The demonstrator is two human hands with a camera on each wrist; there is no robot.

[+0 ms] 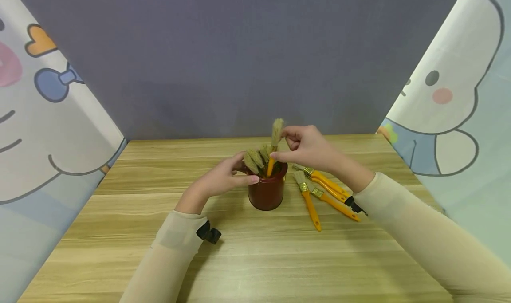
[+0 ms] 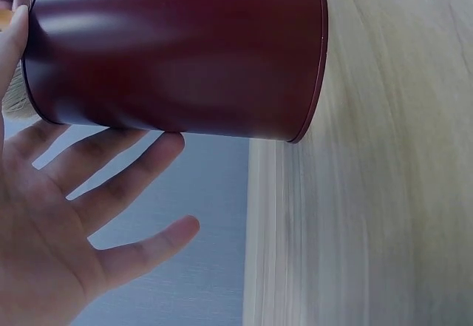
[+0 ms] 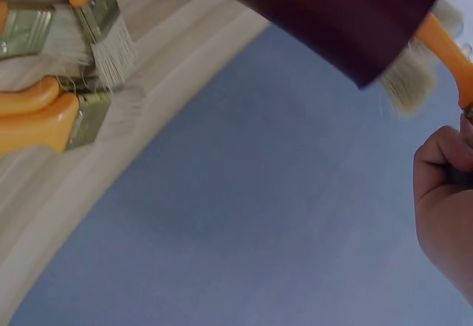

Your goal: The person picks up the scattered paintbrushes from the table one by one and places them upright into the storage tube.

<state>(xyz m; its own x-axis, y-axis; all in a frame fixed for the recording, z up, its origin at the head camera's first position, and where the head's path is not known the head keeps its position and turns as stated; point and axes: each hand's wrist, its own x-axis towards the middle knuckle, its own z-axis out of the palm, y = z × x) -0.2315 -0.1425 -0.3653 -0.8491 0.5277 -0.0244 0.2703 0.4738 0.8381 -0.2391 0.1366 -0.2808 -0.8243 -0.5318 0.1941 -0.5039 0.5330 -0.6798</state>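
A dark red cylindrical cup stands upright on the table with several bristle-up paintbrushes inside. My left hand steadies the cup from the left, thumb at the near rim. In the left wrist view its fingertips lie along the cup's side, the little finger held away. My right hand pinches another paintbrush by its metal band, bristles up. The orange handle points down into the cup's mouth; its lower end is hidden there.
Several orange-handled paintbrushes lie loosely fanned on the wooden table, right of the cup and partly under the right forearm. A grey panel rises behind the table. Cartoon-printed sheets flank both sides.
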